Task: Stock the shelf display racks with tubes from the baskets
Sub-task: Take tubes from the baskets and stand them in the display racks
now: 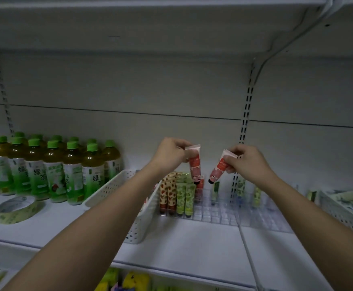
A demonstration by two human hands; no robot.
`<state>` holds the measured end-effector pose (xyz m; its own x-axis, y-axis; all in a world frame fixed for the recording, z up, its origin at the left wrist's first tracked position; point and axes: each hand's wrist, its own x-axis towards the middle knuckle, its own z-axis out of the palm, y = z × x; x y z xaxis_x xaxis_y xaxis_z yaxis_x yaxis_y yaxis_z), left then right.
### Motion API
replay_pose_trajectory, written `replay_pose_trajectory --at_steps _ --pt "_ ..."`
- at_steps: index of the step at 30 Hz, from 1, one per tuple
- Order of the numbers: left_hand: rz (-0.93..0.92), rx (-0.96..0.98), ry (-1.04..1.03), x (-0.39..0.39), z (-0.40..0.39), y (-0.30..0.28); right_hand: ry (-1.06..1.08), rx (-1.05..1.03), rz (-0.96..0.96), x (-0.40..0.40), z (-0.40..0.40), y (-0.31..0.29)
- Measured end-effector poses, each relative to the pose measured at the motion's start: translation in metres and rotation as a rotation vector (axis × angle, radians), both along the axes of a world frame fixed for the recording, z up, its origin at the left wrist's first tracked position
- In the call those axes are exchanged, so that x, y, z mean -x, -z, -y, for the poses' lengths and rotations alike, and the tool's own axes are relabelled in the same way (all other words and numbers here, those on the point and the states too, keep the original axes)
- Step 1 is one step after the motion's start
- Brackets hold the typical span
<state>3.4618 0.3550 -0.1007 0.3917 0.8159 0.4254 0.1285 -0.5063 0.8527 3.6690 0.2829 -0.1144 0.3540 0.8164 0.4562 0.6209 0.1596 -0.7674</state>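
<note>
Two pink tubes [194,164] [219,167] hung cap-down just above the clear display rack [219,215], each pinched at its flat crimped end: one by the left hand [171,154], one by the right hand [244,160]. They looked light, soft-walled and likely slick, so that stiff crimp above each body seemed the surest hold. Below the left grip sat a white basket [116,190].
</note>
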Motion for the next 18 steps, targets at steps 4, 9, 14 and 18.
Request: replay_pose_trajectory --at_steps 4,9,14,18 --pt "-0.094 0.045 -0.01 -0.017 -0.01 0.005 0.008 0.037 0.034 -0.021 -0.007 0.009" --pt "-0.228 -0.015 -0.065 -0.037 -0.028 0.009 -0.006 0.061 0.127 -0.037 -0.027 0.016" --pt "-0.419 -0.146 -0.115 -0.058 -0.049 0.016 -0.002 0.059 0.237 -0.04 -0.052 0.022" --pt "-0.55 -0.22 -0.143 -0.068 -0.066 0.019 -0.05 0.128 0.308 -0.037 -0.073 0.025"
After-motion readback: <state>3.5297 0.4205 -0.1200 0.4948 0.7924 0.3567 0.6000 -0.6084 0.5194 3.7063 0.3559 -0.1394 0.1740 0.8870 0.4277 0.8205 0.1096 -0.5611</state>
